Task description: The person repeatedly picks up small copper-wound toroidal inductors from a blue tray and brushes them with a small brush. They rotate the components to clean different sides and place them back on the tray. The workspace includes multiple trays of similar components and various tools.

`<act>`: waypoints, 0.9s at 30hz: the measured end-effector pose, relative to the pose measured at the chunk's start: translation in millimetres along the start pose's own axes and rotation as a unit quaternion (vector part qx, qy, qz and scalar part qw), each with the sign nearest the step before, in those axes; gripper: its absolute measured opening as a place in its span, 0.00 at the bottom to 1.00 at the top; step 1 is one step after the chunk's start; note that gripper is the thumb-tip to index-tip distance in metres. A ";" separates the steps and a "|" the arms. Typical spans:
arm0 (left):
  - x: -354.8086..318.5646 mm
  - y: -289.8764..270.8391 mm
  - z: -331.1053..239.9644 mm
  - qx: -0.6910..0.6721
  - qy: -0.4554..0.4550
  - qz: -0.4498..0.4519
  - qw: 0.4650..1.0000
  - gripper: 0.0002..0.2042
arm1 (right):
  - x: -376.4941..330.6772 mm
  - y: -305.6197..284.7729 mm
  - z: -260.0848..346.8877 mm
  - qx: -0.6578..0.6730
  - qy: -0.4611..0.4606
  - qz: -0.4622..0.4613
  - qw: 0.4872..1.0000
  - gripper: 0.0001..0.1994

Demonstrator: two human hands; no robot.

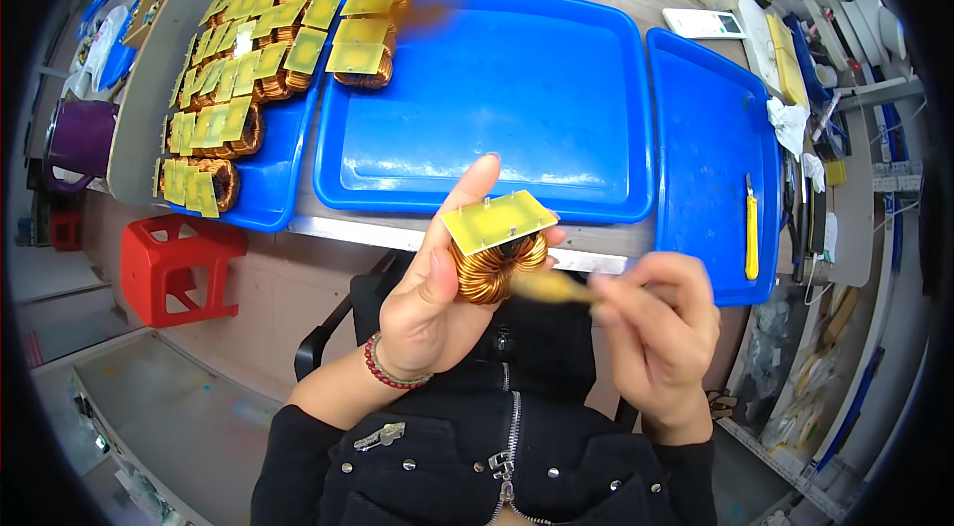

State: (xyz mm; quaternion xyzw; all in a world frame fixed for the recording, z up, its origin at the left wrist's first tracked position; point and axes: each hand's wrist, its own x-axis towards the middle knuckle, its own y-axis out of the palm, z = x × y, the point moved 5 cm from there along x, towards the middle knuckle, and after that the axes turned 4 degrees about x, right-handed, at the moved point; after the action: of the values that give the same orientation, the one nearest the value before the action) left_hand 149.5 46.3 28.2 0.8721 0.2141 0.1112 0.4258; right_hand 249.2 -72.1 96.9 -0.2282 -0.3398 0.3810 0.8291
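Note:
My left hand [415, 312] is closed around a copper-wound toroidal coil [482, 273], held above my lap in front of the table edge. A flat yellow board [502, 221] with short metal pins sits on top of the coil, tilted a little. Just right of it, my right hand [664, 332] pinches a tan, stick-like tool [556, 287]. Motion smears this tool, so its kind is unclear. Its tip overlaps the coil's right side in the picture; I cannot tell whether it touches.
Ahead lies a blue tray [497, 99] with several board-topped coils [360, 54] at its left corner. Another blue tray [273, 158] holds many more. In the right tray [701, 149] lies a yellow cutter [752, 228]. A red stool [169, 273] stands at left.

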 end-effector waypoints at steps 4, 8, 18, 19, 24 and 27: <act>-3.6 -4.8 4.8 -0.039 -0.016 -0.023 0.999 0.31 | -1.3 7.1 7.6 -0.008 -0.023 0.180 0.983 0.09; -2.2 0.5 10.0 -0.112 -0.042 0.009 0.993 0.28 | 2.1 11.8 7.1 -0.052 -0.179 -0.030 0.982 0.11; -4.4 5.7 6.2 -0.070 -0.041 -0.011 0.997 0.28 | -14.2 23.2 -4.1 0.129 -0.071 0.079 0.986 0.12; -3.4 1.6 8.1 -0.098 -0.040 -0.004 0.994 0.28 | -15.0 26.6 6.9 0.123 -0.075 0.183 0.973 0.11; -7.6 11.3 13.5 -0.160 -0.086 -0.019 0.983 0.27 | -4.6 13.5 -3.8 -0.079 -0.193 -0.113 0.971 0.13; -9.0 8.4 13.8 -0.150 -0.091 -0.025 0.984 0.27 | 10.3 -0.8 -31.6 -0.140 -0.061 -0.167 0.974 0.15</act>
State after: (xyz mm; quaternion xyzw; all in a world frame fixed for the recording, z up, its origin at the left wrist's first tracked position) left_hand 149.1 28.0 26.2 0.7992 0.1772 0.0509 0.5721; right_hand 277.8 -68.3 80.4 -0.2584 -0.4731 0.1988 0.8185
